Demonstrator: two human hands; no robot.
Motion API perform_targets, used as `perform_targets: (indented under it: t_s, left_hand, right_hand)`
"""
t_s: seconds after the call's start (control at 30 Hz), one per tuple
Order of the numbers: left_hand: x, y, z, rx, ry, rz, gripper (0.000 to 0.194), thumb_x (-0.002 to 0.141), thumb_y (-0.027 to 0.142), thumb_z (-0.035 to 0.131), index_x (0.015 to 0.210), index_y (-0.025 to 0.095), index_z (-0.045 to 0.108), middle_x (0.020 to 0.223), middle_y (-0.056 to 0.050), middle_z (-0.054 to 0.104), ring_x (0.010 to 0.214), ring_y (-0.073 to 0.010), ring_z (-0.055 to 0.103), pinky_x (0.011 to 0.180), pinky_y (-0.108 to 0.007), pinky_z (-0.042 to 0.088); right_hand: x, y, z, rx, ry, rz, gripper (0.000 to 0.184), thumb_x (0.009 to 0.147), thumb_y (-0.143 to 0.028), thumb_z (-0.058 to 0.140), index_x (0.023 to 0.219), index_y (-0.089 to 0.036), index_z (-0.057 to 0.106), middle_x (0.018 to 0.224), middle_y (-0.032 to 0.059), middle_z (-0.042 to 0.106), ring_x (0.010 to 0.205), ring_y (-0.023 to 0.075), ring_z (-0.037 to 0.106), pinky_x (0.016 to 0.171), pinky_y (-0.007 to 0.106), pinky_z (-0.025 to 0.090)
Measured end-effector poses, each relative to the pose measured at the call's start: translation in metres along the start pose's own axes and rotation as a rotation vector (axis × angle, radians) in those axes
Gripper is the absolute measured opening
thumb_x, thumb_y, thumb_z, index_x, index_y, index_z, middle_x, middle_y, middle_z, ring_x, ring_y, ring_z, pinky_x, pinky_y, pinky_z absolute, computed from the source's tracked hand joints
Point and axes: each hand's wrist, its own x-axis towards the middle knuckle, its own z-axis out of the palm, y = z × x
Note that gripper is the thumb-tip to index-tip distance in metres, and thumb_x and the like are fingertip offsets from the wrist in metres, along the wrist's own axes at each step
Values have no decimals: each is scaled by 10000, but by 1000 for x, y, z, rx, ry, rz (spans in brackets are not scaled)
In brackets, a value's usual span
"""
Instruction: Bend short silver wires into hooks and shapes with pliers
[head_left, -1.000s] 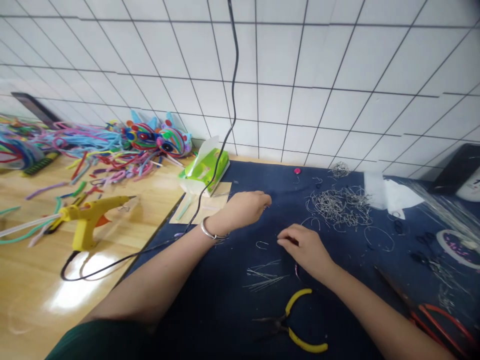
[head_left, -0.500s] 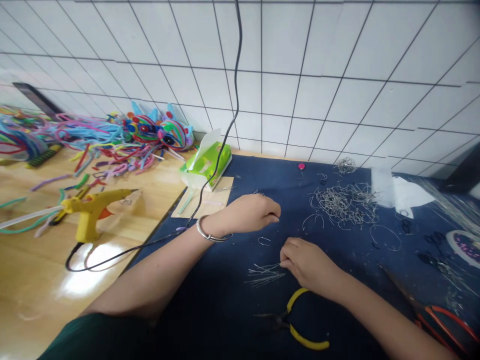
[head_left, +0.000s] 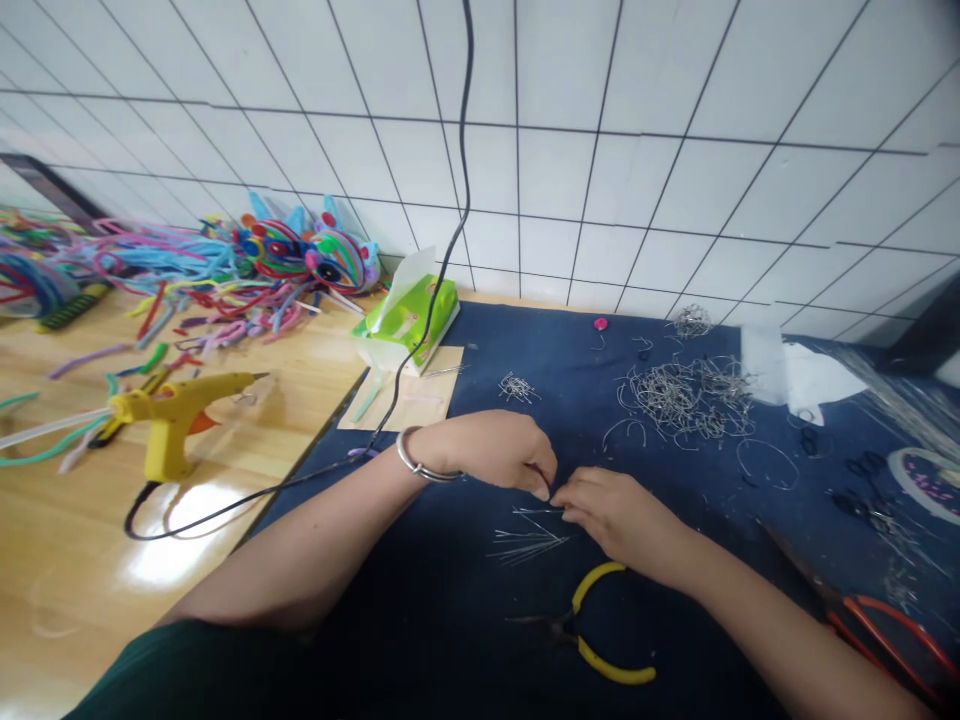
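Yellow glue gun [head_left: 180,402], green tissue pack [head_left: 407,325]

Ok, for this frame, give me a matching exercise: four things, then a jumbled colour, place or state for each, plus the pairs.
1. loose straight wires
2. pliers
3. glue gun
4. tissue pack

A. on bare wood
B. mostly green
C. handles spread apart
D. silvery, scattered loosely

Pairs: 1-D, 2-C, 3-A, 4-B

White tiled wall [head_left: 559,75], wooden table [head_left: 56,560]
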Motion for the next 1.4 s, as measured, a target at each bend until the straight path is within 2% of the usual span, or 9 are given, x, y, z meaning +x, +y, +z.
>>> perform_targets:
  t_s: [0.27,0.47,0.57,0.73,0.8,0.9,0.97,1.17,1.4]
  left_hand:
    - [3,6,5,52,-103,-15,143,701,232,547,761,270,672,671,30,660,573,-115,537,499,-236,294]
    - [6,10,6,86,-120,-22,118,687,249,562,728,258,672,629,24,646,524,-113,510,464,-237,267]
    - [8,8,9,124,-117,-9,126,695,289,560,728,256,678,617,18,643,516,-119,499,466,-243,267]
    - [9,7,12,231,-162,-21,148,695,252,544,752,254,681,620,23,650,502,-113,498,461,-238,253]
    - [9,9,12,261,-166,-41,137,689,298,564,739,242,680,608,14,647,503,-116,502,451,-235,237]
    - [6,13,9,279,-123,-82,217,704,415,559,708,228,670,603,2,643,521,-123,518,447,-234,227]
    - [3,15,6,271,-73,-78,237,735,431,530,735,236,663,644,6,653,557,-125,538,461,-233,240]
    - [3,11,6,235,30,-16,122,760,267,530,815,268,639,752,47,662,670,-109,574,543,-215,304]
    - [9,13,18,449,218,-106,166,780,185,459,737,203,619,701,-4,637,654,-130,560,540,-241,297]
  right_hand:
    - [3,-2,-4,131,70,48,144,793,-148,494,862,-213,602,815,8,580,742,116,540,673,231,420]
    - [4,-1,-1,188,102,79,125,776,-151,520,834,-218,608,793,-7,587,735,109,543,674,225,416]
    - [4,0,0,187,118,100,109,769,-146,535,816,-211,608,785,-9,588,723,104,541,665,216,410]
    - [2,2,3,142,103,102,95,749,-138,568,804,-202,611,774,-13,593,706,101,538,651,207,401]
    - [1,2,3,128,104,97,89,748,-139,573,802,-198,613,774,-14,597,706,100,537,651,205,398]
    - [2,2,2,101,132,86,71,740,-144,590,772,-200,619,741,-23,602,712,102,533,667,210,389]
    - [3,3,1,94,160,79,69,728,-146,607,756,-207,622,719,-34,605,714,102,528,676,213,382]
    - [4,3,-4,104,274,84,74,747,-143,590,764,-211,613,702,-45,592,698,89,511,681,208,371]
    - [1,10,-2,-54,272,138,114,784,-163,542,851,-203,625,748,-7,589,751,120,519,699,232,378]
